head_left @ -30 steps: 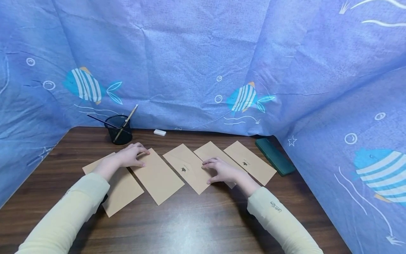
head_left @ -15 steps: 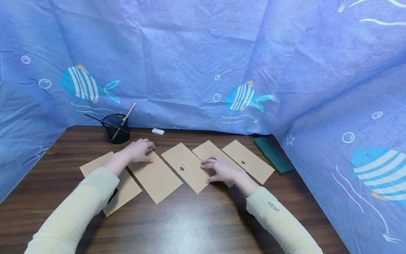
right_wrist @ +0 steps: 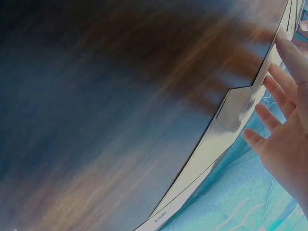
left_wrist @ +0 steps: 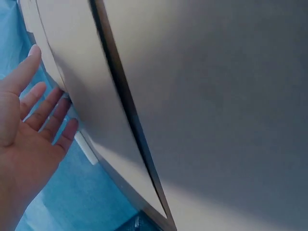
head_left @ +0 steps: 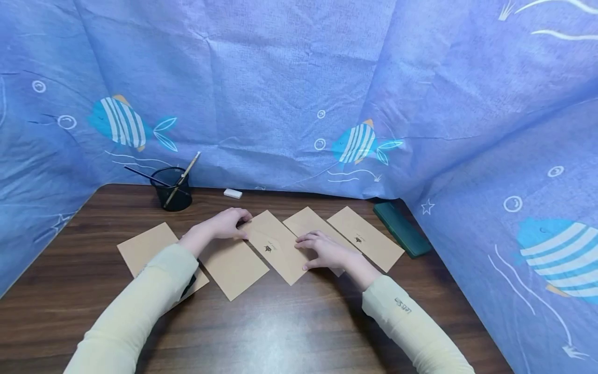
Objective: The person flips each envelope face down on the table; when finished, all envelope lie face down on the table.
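Left hand (head_left: 221,224), fingers relaxed and holding nothing, hovers over second envelope from left (head_left: 238,270), beside far-left edge of middle envelope (head_left: 268,231); right hand (head_left: 327,252), equally loose and bare, by its right edge; contact unclear. Step looks like straightening five-envelope row on table (head_left: 322,322); next move likely calls for light fingertip nudge.

The left hand (head_left: 218,225) has slid rightward along the row: a second ago it sat over the gap between the leftmost envelope (head_left: 146,243) and the second envelope (head_left: 238,269), and now it covers the second one's far end, fingertips at the left corner of the third envelope (head_left: 280,248). The pale yellow left sleeve (head_left: 140,306) has swung along, baring more of the leftmost one's far half and hiding its near corner
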`<state>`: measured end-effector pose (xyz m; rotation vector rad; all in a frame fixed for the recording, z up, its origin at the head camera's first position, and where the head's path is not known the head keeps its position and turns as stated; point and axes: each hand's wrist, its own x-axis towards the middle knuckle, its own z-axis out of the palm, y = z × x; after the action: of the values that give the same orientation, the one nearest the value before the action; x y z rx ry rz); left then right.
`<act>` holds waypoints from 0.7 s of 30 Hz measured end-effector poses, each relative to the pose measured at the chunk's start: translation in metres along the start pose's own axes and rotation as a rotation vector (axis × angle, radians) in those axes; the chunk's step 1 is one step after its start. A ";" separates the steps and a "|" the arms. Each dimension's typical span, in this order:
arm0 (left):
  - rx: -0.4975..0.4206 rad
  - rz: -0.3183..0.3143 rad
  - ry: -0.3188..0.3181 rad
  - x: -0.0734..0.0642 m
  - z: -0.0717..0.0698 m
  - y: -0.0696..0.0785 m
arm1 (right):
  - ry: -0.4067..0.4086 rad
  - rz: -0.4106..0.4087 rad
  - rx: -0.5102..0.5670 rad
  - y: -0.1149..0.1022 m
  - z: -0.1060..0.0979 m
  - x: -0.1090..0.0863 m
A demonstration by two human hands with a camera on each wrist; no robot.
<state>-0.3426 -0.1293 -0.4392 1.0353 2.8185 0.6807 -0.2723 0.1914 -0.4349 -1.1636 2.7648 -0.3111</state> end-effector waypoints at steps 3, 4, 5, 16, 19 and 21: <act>-0.035 0.005 0.013 0.004 0.002 -0.001 | 0.005 0.004 -0.001 -0.001 0.000 0.000; -0.053 -0.003 0.018 0.005 0.003 -0.001 | 0.005 0.008 0.002 -0.001 0.000 0.000; -0.071 -0.009 0.021 0.005 0.003 -0.001 | 0.005 0.011 0.006 -0.002 0.000 0.000; -0.167 -0.024 0.020 0.006 0.002 -0.001 | 0.004 0.011 0.010 -0.003 0.000 -0.001; -0.157 0.004 0.012 0.004 0.001 -0.002 | -0.001 0.010 0.010 -0.002 0.000 -0.001; -0.147 0.022 0.008 0.004 0.000 -0.003 | -0.002 0.010 0.009 -0.001 0.000 -0.001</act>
<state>-0.3472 -0.1287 -0.4401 1.0421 2.7185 0.8804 -0.2709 0.1913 -0.4349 -1.1474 2.7633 -0.3202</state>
